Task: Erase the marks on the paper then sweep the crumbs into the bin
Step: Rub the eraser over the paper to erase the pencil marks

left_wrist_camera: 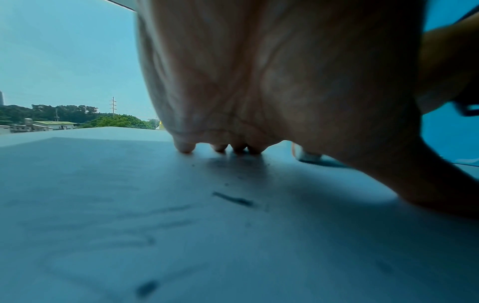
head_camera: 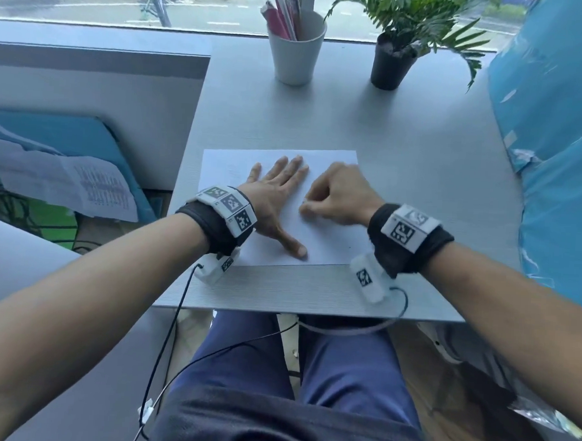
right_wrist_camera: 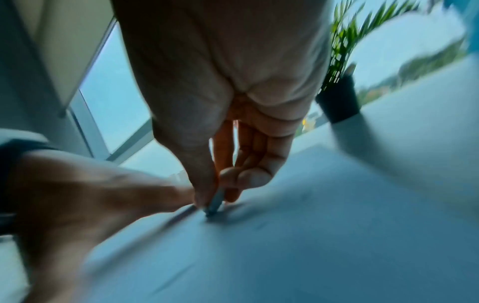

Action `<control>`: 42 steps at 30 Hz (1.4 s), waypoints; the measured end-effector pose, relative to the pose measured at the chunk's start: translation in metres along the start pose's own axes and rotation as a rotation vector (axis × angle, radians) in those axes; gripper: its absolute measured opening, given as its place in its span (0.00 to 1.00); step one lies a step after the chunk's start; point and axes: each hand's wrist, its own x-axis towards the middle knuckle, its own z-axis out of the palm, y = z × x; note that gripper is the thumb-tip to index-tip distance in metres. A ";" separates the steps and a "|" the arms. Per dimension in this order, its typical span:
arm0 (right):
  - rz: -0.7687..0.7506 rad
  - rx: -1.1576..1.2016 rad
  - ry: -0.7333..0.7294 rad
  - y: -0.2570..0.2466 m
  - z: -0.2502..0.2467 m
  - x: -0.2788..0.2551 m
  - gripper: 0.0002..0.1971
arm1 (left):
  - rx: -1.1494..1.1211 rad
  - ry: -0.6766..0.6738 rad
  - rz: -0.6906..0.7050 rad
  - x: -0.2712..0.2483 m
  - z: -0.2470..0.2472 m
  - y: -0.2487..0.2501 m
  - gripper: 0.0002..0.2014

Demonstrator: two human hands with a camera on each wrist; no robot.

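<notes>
The paper (head_camera: 328,246) lies flat on the table (head_camera: 405,132), near the front edge. The left hand (head_camera: 277,199) lies on the left part of the paper. The right hand (head_camera: 341,197) is just to its right, also on the paper, and holds the eraser (right_wrist_camera: 214,205) down on the sheet. Crumbs (left_wrist_camera: 234,198) lie on the paper under the left hand. Behind the paper, at the back of the table, stands a cup (head_camera: 296,52) with pens (head_camera: 283,14) in it. A potted plant (head_camera: 394,62) stands to the right of the cup.

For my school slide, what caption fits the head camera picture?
Left hand flat on the paper while the right hand rubs with an eraser.
</notes>
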 end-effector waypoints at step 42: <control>0.021 0.065 0.028 -0.005 0.003 0.015 0.09 | -0.020 0.025 0.016 0.002 0.002 -0.002 0.83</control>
